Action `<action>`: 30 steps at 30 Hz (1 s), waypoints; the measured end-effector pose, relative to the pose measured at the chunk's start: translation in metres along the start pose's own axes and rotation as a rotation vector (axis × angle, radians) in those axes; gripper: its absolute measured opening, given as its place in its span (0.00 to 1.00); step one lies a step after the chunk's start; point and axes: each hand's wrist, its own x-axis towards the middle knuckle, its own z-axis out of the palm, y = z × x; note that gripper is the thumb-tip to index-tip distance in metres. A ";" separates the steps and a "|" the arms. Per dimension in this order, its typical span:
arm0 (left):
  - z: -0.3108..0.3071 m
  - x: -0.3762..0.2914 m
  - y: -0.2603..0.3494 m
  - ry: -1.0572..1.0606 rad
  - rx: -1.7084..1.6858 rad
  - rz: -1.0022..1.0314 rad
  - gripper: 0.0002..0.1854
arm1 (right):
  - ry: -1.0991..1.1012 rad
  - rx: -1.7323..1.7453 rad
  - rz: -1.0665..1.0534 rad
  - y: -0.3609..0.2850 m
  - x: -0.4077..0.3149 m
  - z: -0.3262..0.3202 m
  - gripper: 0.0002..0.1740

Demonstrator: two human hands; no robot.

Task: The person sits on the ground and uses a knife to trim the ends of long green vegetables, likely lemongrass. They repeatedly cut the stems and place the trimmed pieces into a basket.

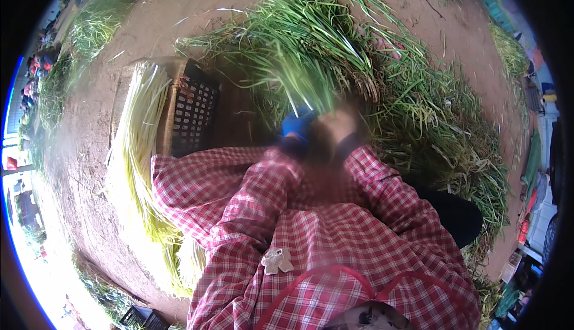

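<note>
My left hand (297, 124), in a blue glove, is closed around a few green stalks (293, 83) with pale lower ends. Their leaves fan out away from me and are blurred. Close beside it on the right is my bare right hand (338, 126), smeared by motion. It touches the stalks near their lower ends, but its grip is not clear. Just beyond both hands lies a big heap of long-leaved greens (309, 29), like garlic greens, with brown roots (370, 85) at the near end.
At the left, a long bundle of pale, yellow-tipped stalks (143, 119) lies beside a black plastic crate (193, 110) with a light rim. Loose greens (453, 128) spread along my right. Further heaps of greens (92, 34) lie on the brown floor (179, 7). Another dark crate (143, 317) stands at lower left.
</note>
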 end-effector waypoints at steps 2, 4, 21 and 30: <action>-0.005 0.009 0.002 0.032 0.035 0.003 0.04 | 0.085 0.059 -0.065 0.016 -0.002 -0.003 0.06; -0.016 0.020 0.021 0.112 0.009 0.099 0.08 | 0.139 -0.283 -0.199 0.025 -0.005 -0.021 0.06; -0.018 0.027 -0.006 -0.241 -0.019 -0.170 0.10 | -0.633 -1.060 -0.460 0.005 -0.018 -0.055 0.12; -0.051 0.057 -0.042 0.290 0.012 0.185 0.16 | 0.171 -1.413 -0.022 0.049 0.062 -0.074 0.13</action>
